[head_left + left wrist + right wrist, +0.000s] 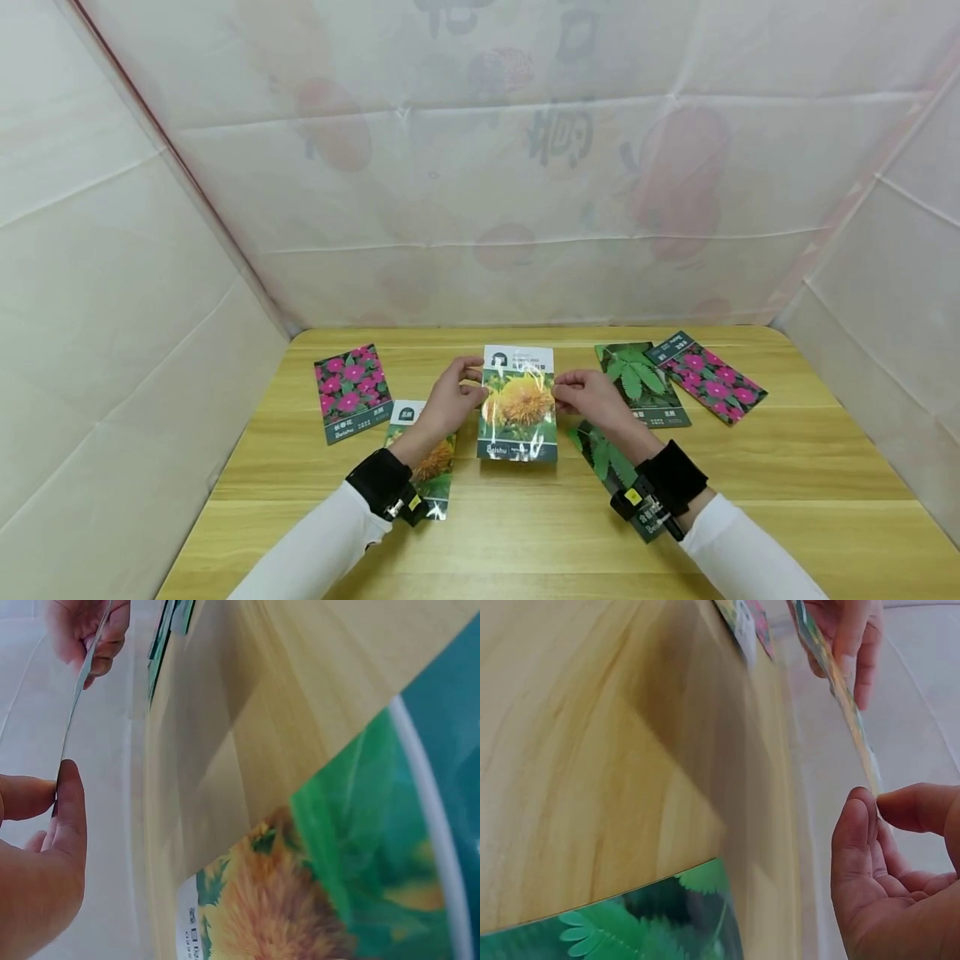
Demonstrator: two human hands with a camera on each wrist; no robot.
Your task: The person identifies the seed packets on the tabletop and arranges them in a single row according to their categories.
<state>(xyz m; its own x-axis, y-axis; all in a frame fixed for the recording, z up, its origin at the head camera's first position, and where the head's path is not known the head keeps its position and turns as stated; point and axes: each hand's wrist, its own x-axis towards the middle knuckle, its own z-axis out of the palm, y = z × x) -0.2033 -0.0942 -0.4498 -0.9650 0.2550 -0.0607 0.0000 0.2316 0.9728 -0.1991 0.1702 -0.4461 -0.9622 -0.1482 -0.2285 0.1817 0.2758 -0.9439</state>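
Note:
A seed packet with a yellow-orange flower picture (517,408) is held up off the table between both hands. My left hand (452,400) pinches its left edge between thumb and fingers. On the opposite edge, my right hand (596,398) pinches it the same way. The left wrist view shows the packet edge-on as a thin sheet (73,712), with the left thumb and fingers on it. In the right wrist view the packet (847,705) also appears nearly edge-on. Under the left wrist lies another yellow-flower packet (435,467), partly hidden by the arm.
A pink-flower packet (352,392) lies at the left of the wooden table (510,533). At the right, a green-leaf packet (641,379) touches or overlaps another pink-flower packet (708,379). A second green-leaf packet (607,458) lies partly under the right forearm. Pale cloth walls (480,167) surround the table.

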